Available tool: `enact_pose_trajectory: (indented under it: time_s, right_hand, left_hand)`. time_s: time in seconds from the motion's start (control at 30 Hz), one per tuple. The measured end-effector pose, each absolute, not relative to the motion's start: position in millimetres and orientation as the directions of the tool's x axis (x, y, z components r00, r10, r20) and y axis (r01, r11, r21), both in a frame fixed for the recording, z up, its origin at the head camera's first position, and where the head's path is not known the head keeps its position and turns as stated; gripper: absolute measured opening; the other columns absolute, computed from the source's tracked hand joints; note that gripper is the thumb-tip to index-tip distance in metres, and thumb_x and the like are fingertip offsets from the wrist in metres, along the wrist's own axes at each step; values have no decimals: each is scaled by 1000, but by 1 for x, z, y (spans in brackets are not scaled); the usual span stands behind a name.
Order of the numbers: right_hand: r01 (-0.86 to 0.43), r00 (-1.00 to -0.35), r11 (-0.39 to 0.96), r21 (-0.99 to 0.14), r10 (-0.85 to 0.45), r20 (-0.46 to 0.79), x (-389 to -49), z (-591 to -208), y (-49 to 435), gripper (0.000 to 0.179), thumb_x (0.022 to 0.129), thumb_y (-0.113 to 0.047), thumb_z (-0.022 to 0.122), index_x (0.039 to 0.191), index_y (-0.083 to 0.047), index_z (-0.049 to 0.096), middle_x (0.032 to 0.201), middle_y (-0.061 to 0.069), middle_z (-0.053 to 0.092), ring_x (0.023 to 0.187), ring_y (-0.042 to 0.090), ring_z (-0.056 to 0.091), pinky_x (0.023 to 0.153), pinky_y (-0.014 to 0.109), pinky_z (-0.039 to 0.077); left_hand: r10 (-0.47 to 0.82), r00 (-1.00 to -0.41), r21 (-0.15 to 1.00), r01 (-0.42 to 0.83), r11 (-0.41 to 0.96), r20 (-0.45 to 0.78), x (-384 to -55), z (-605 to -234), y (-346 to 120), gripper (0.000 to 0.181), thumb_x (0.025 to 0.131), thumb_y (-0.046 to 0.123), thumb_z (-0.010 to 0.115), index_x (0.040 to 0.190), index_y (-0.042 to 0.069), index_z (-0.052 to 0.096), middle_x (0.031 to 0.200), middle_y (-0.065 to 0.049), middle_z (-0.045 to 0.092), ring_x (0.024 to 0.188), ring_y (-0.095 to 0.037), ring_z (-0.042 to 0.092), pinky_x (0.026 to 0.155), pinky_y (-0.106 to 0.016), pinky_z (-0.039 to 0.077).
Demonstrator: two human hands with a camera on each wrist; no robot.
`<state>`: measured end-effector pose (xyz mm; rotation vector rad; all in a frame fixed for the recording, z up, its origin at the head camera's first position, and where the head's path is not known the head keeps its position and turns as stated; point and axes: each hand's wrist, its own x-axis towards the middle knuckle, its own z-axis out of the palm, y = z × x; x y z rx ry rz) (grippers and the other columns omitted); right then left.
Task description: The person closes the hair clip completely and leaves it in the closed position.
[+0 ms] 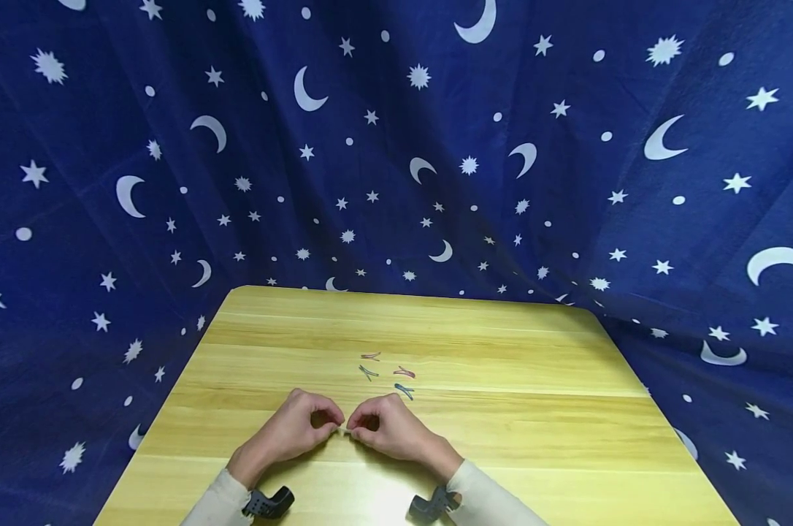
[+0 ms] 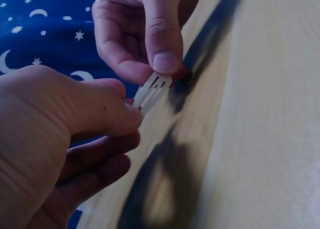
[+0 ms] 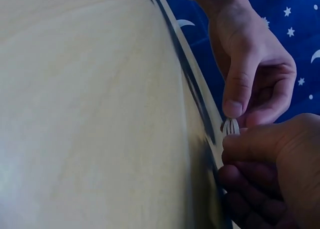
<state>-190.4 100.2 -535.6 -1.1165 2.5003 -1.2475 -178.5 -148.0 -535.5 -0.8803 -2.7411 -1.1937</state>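
Observation:
A small whitish snap hair clip [image 2: 152, 93] is held between both hands, a little above the tabletop. My left hand [image 1: 303, 424] pinches one end of it between thumb and forefinger. At the other end, the thumb and forefinger of my right hand [image 1: 391, 429] pinch it too. Slots along the clip's body show in the left wrist view, while its two tips are covered by fingers. In the right wrist view, only a short middle stretch of the hair clip [image 3: 230, 126] shows between the thumbs.
Beyond the hands on the wooden table [image 1: 534, 409] lie a blue hair clip [image 1: 404, 391], a greenish-grey clip [image 1: 368, 372], a red-pink clip [image 1: 404, 372] and a pink clip [image 1: 371, 356], all spread apart. A blue curtain [image 1: 383, 146] with moons and stars hangs behind the table.

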Motion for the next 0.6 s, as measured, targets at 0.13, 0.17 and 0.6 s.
enact_pose_trajectory:
  time_s: [0.13,0.17,0.6]
  right_hand:
    - [-591,-715,416,-691,-668,209,-190,-536,100,8,96,-5,82,99,-12,83,90,-8,81,79,-11,63,73,10,55]
    - [-600,-713,423,-679,-668,214,-190,-536,99,8,96,-6,82,98,-13,84,90,-8,81,79,-11,62,73,10,54]
    - [-658,-698,476,-584,-676,235,-190,-536,99,6,94,-9,83,94,-14,84,86,-9,79,75,-11,59,68,5,47]
  left_hand:
    - [500,-826,634,537,556,261,-179,-539,-147,24,88,4,88,93,27,84,94,22,79,89,4,70,91,-33,56]
    - [505,-822,633,542,553,264,-179,-540,-147,24,88,3,88,93,26,84,94,21,79,89,4,70,90,-32,58]
    - [536,-810,623,550,556,237,-181,-547,-145,25,86,-2,85,94,22,84,96,18,78,96,-1,69,88,-30,62]
